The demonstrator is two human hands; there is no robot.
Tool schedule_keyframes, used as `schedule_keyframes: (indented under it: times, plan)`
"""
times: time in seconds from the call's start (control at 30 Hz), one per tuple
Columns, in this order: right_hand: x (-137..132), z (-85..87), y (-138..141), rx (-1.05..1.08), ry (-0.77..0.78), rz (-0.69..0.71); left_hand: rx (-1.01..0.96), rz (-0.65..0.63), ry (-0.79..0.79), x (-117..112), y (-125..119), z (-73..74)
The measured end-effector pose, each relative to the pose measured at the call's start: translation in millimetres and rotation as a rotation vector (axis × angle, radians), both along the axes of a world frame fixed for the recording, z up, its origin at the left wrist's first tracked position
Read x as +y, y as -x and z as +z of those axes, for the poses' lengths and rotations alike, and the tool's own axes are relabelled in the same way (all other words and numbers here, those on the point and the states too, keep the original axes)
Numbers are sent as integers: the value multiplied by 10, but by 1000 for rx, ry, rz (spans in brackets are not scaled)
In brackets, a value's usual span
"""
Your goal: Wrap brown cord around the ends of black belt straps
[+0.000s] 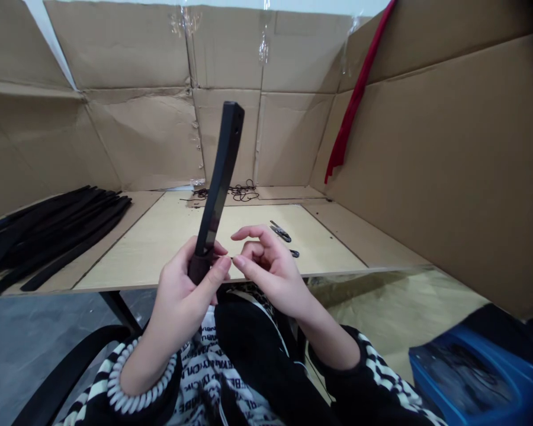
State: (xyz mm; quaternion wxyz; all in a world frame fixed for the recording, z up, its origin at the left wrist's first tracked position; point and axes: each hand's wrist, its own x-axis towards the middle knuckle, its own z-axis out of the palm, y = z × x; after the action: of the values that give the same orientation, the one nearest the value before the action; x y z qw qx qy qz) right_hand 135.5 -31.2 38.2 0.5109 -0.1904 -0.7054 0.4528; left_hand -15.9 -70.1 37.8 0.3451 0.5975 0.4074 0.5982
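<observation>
My left hand is closed around the lower end of a long, slightly curved black bar. The bar stands nearly upright, leaning a little right, with small holes by its top end. Its gripped part looks dark brown. Close beside it, my right hand pinches thumb and index finger together near my left thumb tip. A thin strand seems to run between the two hands; its detail is too small to make out. Beyond my right hand lie black thread snips and another small dark tool, partly hidden.
Several long dark strips are piled at the table's left. Tangled dark cords lie at the back. Cardboard walls surround the table, and a red cloth strip hangs right. A blue bin stands at lower right.
</observation>
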Motion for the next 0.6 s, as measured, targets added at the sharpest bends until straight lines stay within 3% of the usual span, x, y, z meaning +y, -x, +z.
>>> schedule_keyframes:
  times: [0.3,0.6]
  plan:
    - [39,13,-78,-134,-97,-39,92,2,3,47,86,-66]
    - [189,-13,-187,-420,-123,8,26,84,19,214,87,-414]
